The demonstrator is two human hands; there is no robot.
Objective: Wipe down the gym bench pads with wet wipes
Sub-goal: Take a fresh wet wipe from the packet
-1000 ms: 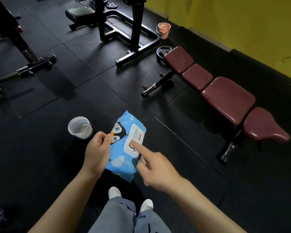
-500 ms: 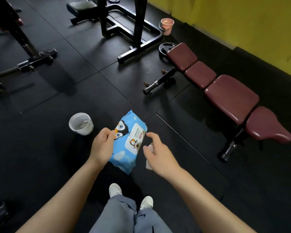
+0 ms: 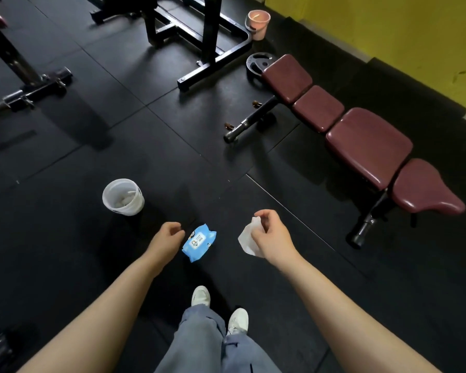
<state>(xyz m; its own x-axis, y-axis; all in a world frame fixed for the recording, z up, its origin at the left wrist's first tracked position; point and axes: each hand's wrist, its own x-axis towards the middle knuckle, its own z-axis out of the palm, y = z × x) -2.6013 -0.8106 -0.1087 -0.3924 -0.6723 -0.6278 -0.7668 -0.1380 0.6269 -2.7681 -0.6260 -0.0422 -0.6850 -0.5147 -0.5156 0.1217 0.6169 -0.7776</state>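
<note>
While the right hand (image 3: 273, 235) pinches a crumpled white wet wipe (image 3: 249, 238) between thumb and fingers, the left hand (image 3: 167, 235) hangs loosely curled and holds nothing. The blue plastic wipe pack with a cartoon label (image 3: 198, 242) shows just beside it, lower, apparently on or near the floor; which, I cannot tell. Wiping looks not yet begun: the four maroon vinyl bench pads (image 3: 366, 144) sit well apart to the right, all untouched by the wipe. Everything remains: approach, then wipe each pad. Black rubber tile floor (image 3: 65, 251); white plastic bucket (image 3: 123, 197) near the left hand; black steel rack frame (image 3: 210, 49) beyond; yellow wall (image 3: 401, 30) behind the bench.
</note>
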